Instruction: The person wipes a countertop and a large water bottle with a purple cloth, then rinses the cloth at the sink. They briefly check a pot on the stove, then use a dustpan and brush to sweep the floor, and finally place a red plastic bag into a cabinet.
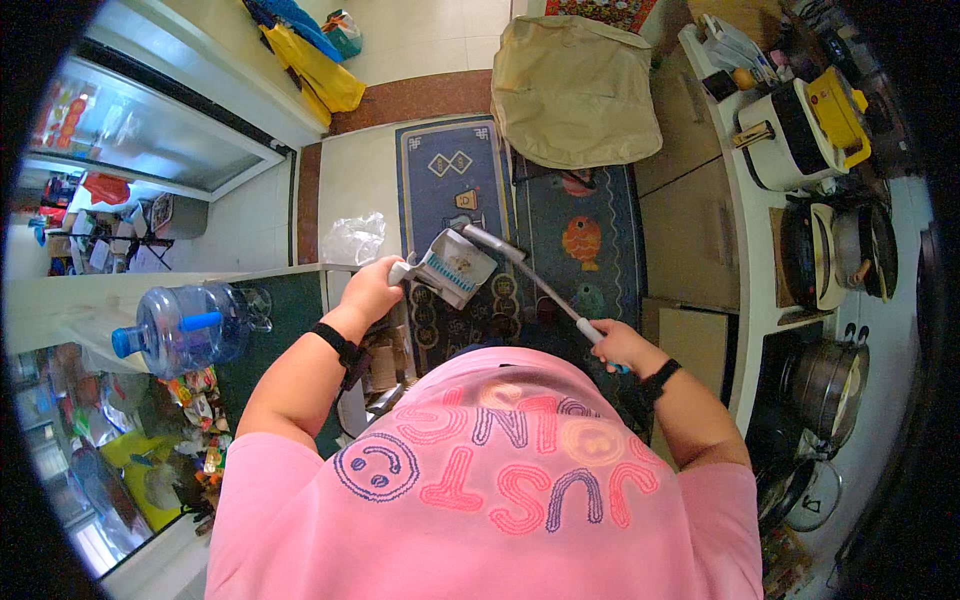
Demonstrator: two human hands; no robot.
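Note:
My left hand (375,289) is closed around the grey handle of a dustpan (459,264), which has a row of blue-green teeth and some debris in its tray. A long-handled broom (555,289) is gripped near its handle end by my right hand (624,347). The broom's pale head (491,241) sits beside the far edge of the dustpan; whether they touch I cannot tell. Both are over a dark blue patterned floor mat (446,195). A second mat (611,225) with fish figures lies to the right of it.
A stool or chair under a beige cover (577,90) stands ahead. Crumpled clear plastic (356,236) lies left of the mat. A blue water bottle (191,330) rests on the left. Along the right runs a counter (761,217) with a white appliance (791,135) and pans (862,240).

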